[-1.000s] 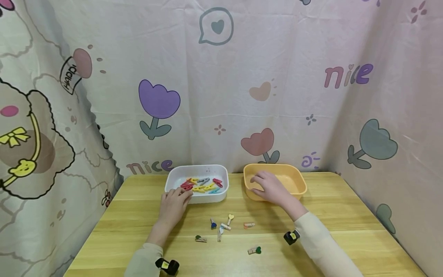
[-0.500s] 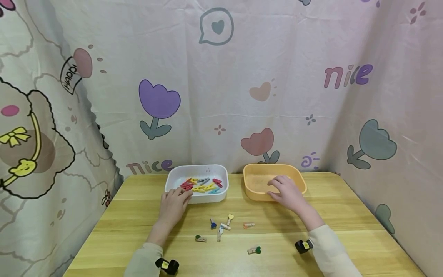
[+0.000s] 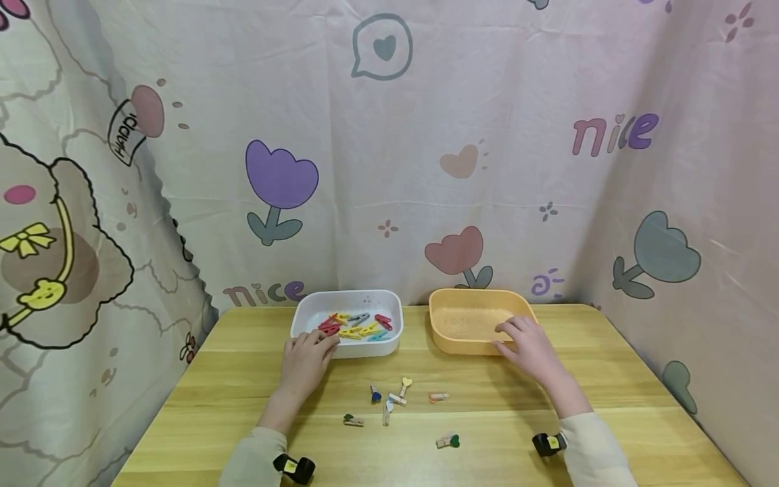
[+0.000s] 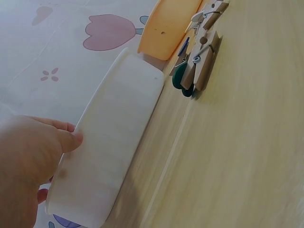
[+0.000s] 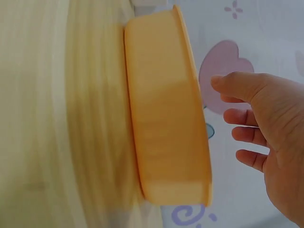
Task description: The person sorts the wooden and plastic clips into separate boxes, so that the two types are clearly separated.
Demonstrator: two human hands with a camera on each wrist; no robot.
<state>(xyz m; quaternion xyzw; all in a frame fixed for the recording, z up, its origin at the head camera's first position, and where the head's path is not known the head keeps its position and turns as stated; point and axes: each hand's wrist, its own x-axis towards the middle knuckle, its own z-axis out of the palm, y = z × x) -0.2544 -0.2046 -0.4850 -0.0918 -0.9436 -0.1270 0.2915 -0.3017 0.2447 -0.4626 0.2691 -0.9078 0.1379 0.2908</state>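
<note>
The left hand (image 3: 304, 357) rests against the near rim of a smooth white plastic tub (image 3: 365, 348) with rounded corners, its thumb pressed on the wall and fingers hooked over the edge, gripping it. Just past its fingertips, inside the tub, lies a heap of small coloured clothespins (image 3: 356, 326). The right hand (image 3: 531, 346) hangs relaxed and spread over the near right corner of a matte orange basin (image 3: 462, 345), holding nothing. Between the two wrists, tiny wooden pegs (image 3: 395, 400) lie scattered on the pale grained wooden table (image 3: 633, 379).
</note>
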